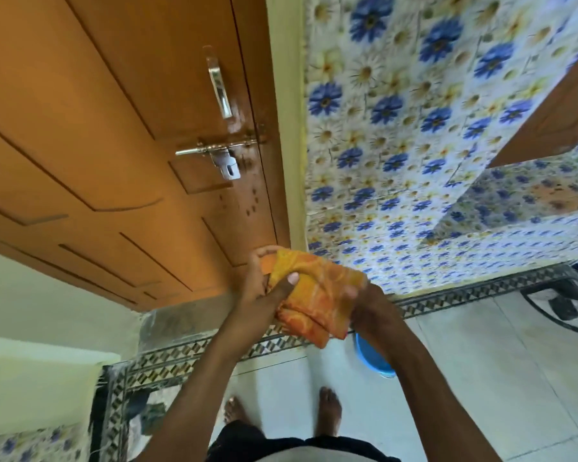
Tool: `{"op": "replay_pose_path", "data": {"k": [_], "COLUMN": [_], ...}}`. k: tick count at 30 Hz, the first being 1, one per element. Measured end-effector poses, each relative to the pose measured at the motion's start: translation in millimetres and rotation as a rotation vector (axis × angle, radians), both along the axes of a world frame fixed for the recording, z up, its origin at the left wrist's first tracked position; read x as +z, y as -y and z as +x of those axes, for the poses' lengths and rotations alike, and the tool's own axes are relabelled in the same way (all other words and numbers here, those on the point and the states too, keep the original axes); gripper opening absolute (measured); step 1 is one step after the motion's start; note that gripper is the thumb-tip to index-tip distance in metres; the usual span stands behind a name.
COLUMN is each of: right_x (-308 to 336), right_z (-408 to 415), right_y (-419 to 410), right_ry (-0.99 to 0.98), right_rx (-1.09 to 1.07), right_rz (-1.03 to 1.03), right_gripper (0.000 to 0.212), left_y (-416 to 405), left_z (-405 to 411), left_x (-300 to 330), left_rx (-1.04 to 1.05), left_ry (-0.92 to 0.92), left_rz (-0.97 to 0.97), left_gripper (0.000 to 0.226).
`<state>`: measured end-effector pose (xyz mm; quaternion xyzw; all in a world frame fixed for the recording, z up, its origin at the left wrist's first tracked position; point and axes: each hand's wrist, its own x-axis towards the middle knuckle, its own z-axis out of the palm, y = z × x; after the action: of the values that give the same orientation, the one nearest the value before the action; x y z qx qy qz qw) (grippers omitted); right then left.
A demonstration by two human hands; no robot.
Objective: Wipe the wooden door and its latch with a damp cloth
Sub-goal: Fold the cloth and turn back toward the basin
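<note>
Cloth: my folded orange cloth with a paler swirl pattern point(314, 295) sits between both hands, in front of the door's lower right corner and not touching the wood.
Left hand: my left hand point(264, 281) is closed on the cloth's left end, thumb lying across the top.
Right hand: my right hand point(364, 305) is pinching the right end, fingers curled under the folds.
Door: the orange-brown panelled wooden door point(97, 111) fills the upper left (dark wet spots show below the latch).
Latch: the shiny metal sliding bolt latch point(214, 151) sits near the door's right edge, with a steel pull handle point(219, 85) above it.
Floor: a round blue plastic tub point(371, 358) peeks out beneath my right forearm, on pale floor tiles point(481, 361).
Wall: blue-and-yellow flowered wall tiles point(414, 128) to the right of the door.
</note>
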<state>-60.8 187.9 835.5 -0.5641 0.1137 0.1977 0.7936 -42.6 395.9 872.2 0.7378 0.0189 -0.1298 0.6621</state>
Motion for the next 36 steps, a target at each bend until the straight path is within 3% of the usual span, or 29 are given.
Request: {"op": "replay_pose_path", "data": {"k": [5, 10, 16, 21, 27, 30, 33, 36], "right_x": [-8, -5, 2, 7, 7, 4, 3, 1], "right_z": [-5, -7, -11, -22, -42, -45, -41, -30], "right_y": [32, 44, 56, 62, 81, 101, 128, 164], "right_ry": [0.078, 0.07, 0.002, -0.048, -0.06, -0.08, -0.073, -0.061], "right_rx": [-0.03, -0.12, -0.311, -0.376, -0.408, -0.387, -0.326, -0.216], "right_rz": [-0.117, -0.106, 0.031, 0.108, 0.166, 0.186, 0.212, 0.209], "right_gripper": [0.061, 0.076, 0.05, 0.049, 0.053, 0.055, 0.057, 0.055], "left_y": [34, 51, 65, 76, 91, 109, 135, 165], "left_z": [-13, -14, -23, -24, -27, -29, -31, -35], "left_x": [-10, -15, -9, -19, -32, -39, -43, -53], "left_rx": [0.214, 0.258, 0.199, 0.171, 0.072, 0.091, 0.077, 0.02], "left_ry": [-0.103, -0.227, 0.043, -0.086, -0.074, -0.243, -0.535, -0.635], "left_rz": [0.127, 0.019, -0.013, -0.087, -0.038, -0.116, -0.413, -0.596], "left_gripper": [0.039, 0.03, 0.024, 0.025, 0.025, 0.037, 0.044, 0.05]}}
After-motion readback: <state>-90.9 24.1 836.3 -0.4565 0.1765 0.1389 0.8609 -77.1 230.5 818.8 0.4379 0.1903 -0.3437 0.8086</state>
